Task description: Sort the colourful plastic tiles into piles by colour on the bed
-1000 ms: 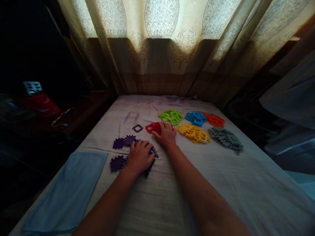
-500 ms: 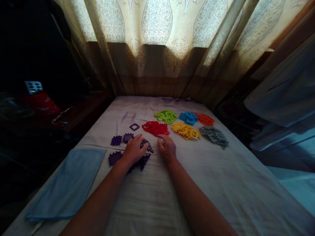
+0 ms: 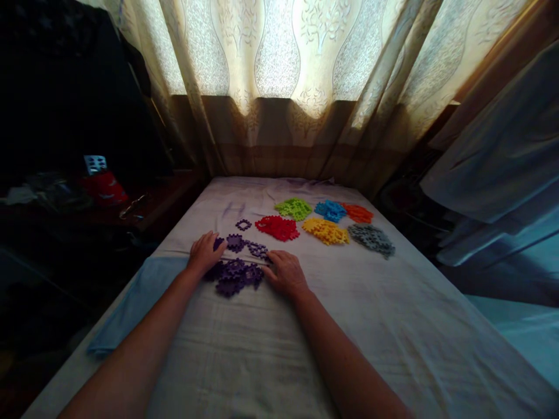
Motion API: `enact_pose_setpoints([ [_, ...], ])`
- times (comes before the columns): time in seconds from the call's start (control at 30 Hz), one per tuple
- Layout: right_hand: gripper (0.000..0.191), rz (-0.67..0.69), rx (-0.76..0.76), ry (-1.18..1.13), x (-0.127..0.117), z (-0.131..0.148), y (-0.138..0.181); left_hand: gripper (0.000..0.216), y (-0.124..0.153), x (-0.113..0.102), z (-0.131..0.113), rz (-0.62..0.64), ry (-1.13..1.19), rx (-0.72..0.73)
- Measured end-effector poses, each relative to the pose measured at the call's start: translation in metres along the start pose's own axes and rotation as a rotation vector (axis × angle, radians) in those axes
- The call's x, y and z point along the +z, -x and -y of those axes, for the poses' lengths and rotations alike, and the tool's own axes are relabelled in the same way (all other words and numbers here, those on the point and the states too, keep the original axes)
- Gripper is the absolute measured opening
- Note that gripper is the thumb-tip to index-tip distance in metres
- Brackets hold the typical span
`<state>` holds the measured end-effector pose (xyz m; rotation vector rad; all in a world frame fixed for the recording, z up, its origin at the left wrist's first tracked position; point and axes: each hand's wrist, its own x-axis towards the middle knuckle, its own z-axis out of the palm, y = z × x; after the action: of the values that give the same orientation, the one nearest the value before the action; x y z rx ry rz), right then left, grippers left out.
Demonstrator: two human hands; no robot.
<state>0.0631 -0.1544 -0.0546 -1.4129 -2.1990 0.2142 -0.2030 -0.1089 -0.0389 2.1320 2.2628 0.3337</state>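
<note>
Hemming in dark-purple, notched-edge plastic tiles (image 3: 230, 285) on pale creased cloth (image 3: 244, 349) with left hand (image 3: 204, 253) and right hand (image 3: 286, 272), apart, at opposite sides, probably bounding the loose scatter; not making out any grip.

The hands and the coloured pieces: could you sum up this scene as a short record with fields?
Left hand: at the left end of the purple pieces, partly covering one
Right hand: at their right end; grip unclear
Lone piece: purple, hollow, left of the red pile
Other piles: green, blue, orange, yellow, gray
Cloth: light blue, at left, partly hidden
Backdrop: patterned curtain
</note>
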Motion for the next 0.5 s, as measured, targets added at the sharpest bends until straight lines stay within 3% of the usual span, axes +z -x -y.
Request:
enact_pose_setpoints([
  [0.3, 0.032, -0.043, 0.02, -0.091, 0.003, 0.004, 0.007, 0.061, -0.062, 0.004, -0.044, 0.184, -0.001, 0.135],
  [0.5, 0.027, -0.05, 0.059, -0.136, 0.003, -0.002, 0.004, 0.053, -0.055, 0.01, -0.047, 0.253, 0.018, 0.238],
])
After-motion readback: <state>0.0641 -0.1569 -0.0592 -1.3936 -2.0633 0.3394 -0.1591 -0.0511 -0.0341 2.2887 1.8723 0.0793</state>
